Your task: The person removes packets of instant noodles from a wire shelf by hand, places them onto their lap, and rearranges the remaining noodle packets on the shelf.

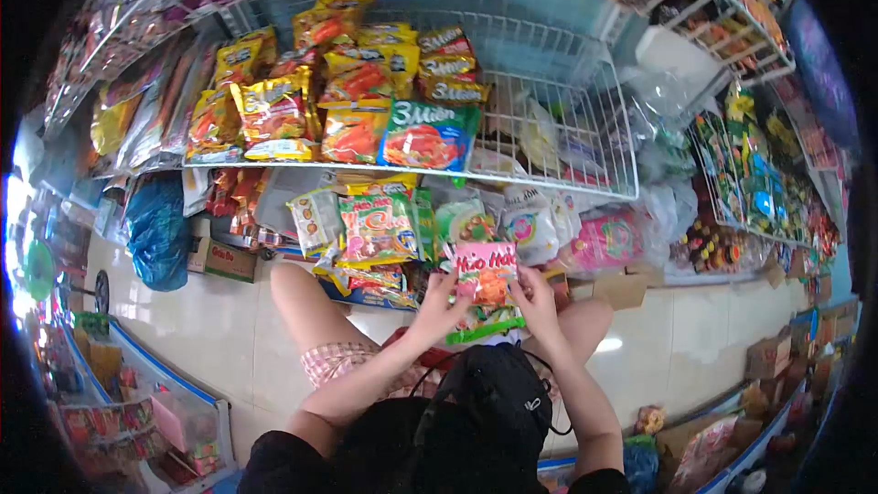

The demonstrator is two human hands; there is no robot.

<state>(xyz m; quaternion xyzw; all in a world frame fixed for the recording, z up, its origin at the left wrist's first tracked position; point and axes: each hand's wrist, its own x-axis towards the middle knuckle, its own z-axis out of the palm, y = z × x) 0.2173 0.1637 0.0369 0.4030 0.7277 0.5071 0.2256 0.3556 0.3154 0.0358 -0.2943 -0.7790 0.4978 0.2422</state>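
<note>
A pink and orange noodle packet is held up in front of the lap, upright, its printed face showing. My left hand grips its lower left side, and my right hand grips its right edge. Just below it lies a green-edged packet. To the left, a pink, yellow and green packet rests on a pile of other packets by the floor. A black bag is against my chest.
Above, a white wire shelf holds yellow noodle packets and a green-blue packet. A blue plastic bag hangs at left beside a cardboard box. Further racks stand behind on both sides.
</note>
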